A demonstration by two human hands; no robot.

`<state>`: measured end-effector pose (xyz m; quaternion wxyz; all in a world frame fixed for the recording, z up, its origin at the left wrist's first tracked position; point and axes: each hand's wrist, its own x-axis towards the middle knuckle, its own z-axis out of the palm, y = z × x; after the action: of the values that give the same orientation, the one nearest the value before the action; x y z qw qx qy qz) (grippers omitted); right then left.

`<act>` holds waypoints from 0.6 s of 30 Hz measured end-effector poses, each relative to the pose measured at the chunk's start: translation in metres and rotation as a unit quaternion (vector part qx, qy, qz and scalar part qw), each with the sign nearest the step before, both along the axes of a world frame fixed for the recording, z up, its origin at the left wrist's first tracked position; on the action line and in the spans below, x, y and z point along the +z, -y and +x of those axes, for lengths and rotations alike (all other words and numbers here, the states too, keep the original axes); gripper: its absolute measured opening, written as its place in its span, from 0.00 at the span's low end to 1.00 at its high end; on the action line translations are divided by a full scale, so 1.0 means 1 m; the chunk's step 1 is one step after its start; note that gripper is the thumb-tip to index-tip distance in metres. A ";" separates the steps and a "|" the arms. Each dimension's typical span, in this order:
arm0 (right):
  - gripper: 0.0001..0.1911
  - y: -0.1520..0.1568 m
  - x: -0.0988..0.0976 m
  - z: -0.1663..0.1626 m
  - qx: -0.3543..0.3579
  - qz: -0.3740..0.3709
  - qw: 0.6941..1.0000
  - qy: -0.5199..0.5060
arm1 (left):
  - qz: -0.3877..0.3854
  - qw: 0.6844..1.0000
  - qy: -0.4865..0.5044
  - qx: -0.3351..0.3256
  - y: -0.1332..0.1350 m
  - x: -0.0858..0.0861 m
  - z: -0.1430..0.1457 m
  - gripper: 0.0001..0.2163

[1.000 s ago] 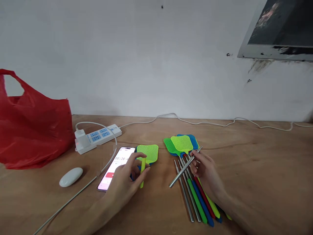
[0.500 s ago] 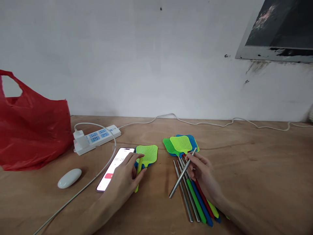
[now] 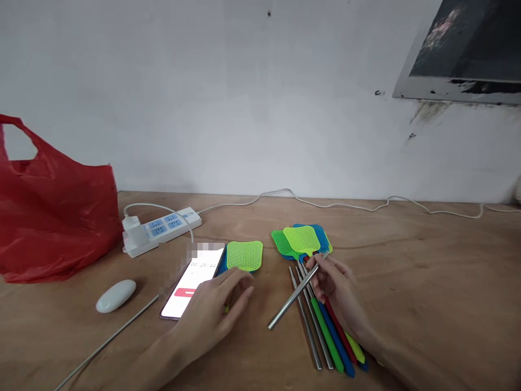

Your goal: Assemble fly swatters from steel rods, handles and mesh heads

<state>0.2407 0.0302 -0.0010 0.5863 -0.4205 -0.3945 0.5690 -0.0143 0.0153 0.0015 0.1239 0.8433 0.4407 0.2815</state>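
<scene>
My left hand (image 3: pixel 215 310) lies palm down over the handle of a yellow-green fly swatter head (image 3: pixel 245 255) that rests flat on the wooden table (image 3: pixel 427 271); its fingers are curled over the hidden handle. My right hand (image 3: pixel 340 293) pinches a bare metal rod (image 3: pixel 296 293) that slants down toward the left. Under this hand lies a pile of fly swatters (image 3: pixel 303 240) with green, blue, red and yellow grips and several metal shafts (image 3: pixel 309 331).
A phone (image 3: pixel 194 279) with a lit timer screen lies left of the single swatter. Further left are a white oval object (image 3: pixel 116 295), a white power strip (image 3: pixel 160 229) with cables, and a red plastic bag (image 3: pixel 52 212). A white wall stands behind the table.
My left hand has lowered the single swatter flat onto the table and now covers its handle. My right hand has swung the metal rod's lower end further left.
</scene>
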 end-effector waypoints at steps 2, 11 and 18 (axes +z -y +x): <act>0.21 0.000 -0.001 0.000 0.017 0.012 1.000 -0.008 | -0.033 0.999 0.004 -0.029 0.003 0.003 0.002 0.08; 0.14 0.008 -0.003 -0.004 0.134 0.112 0.980 0.096 | -0.106 0.993 0.005 -0.046 0.005 0.002 0.009 0.11; 0.10 0.005 0.003 0.005 0.167 0.183 0.909 0.337 | -0.103 0.991 -0.082 -0.009 0.009 0.011 0.004 0.14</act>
<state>0.2452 0.0252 0.0021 0.3818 -0.4005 -0.7300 0.4012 -0.0100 0.0064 0.0125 0.1763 0.8501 0.4685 0.1633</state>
